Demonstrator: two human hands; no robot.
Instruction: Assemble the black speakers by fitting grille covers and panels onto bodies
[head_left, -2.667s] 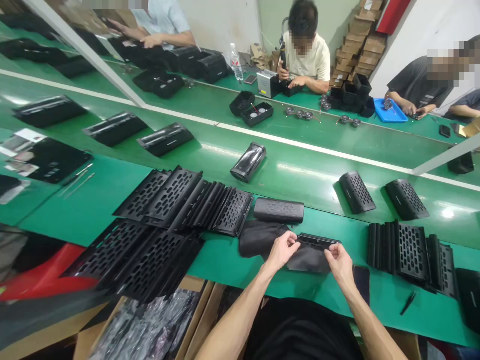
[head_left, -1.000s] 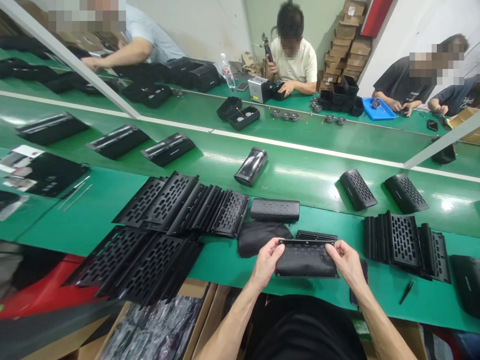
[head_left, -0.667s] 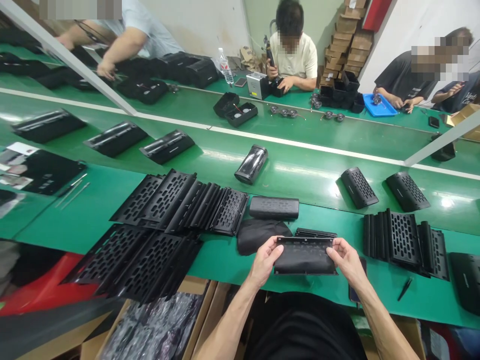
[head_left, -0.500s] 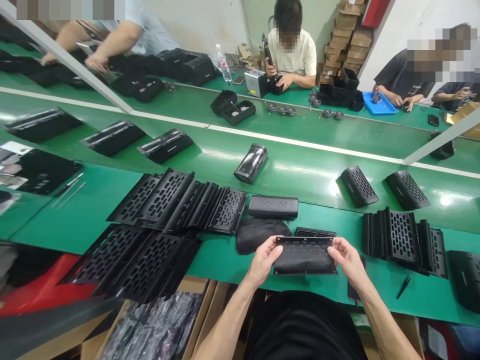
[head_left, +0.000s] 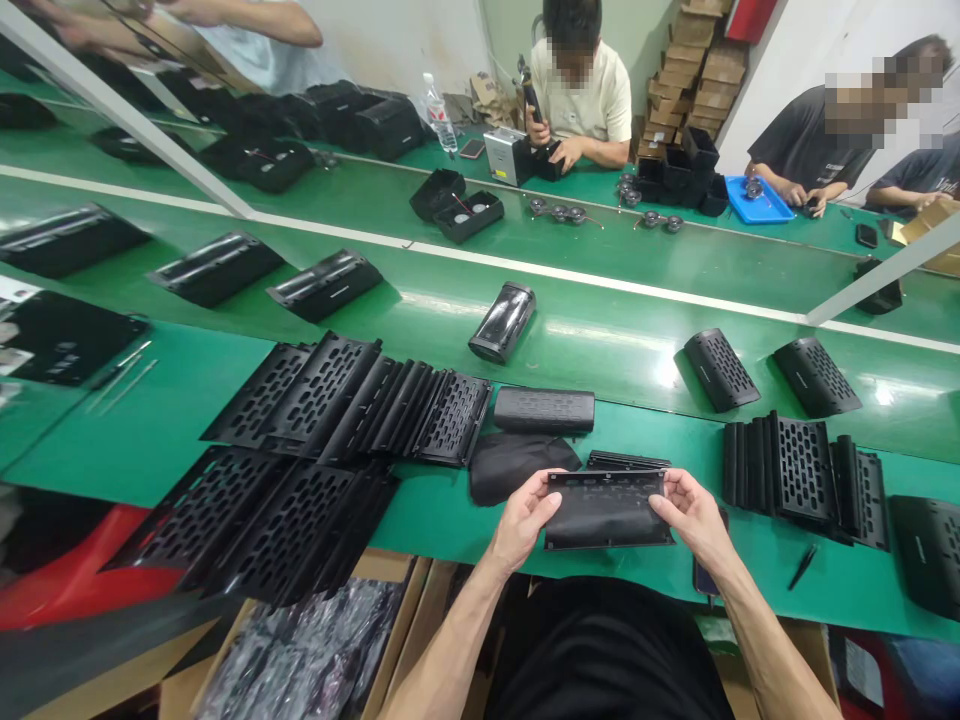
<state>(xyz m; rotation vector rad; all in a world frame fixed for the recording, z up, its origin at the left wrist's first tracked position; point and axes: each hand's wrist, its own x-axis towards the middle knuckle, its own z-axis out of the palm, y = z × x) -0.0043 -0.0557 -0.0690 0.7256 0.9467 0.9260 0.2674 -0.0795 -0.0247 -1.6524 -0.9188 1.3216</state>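
Between both hands I hold a black speaker grille panel (head_left: 606,522), inner side up, with dark cloth over its slots. My left hand (head_left: 523,522) pinches its left end, thumb on the inner face. My right hand (head_left: 694,512) grips the opposite end the same way, thumb near the upper right corner. Just beyond the panel lie a piece of black cloth (head_left: 517,468) and a closed grille piece (head_left: 544,410). A small stack of panels (head_left: 628,460) is partly hidden behind the held one.
Slotted grille panels (head_left: 330,395) are piled at left, and more grilles (head_left: 806,470) stand at right. Tweezers (head_left: 802,568) lie near the right front edge. A green conveyor (head_left: 600,350) carries black speaker housings (head_left: 502,322). Co-workers sit across it. An open carton (head_left: 405,620) stands below.
My view has shifted slightly, so most things sit a little further left. Both hands keep the grille panel in nearly the same position. The co-worker at upper left has moved their arms.
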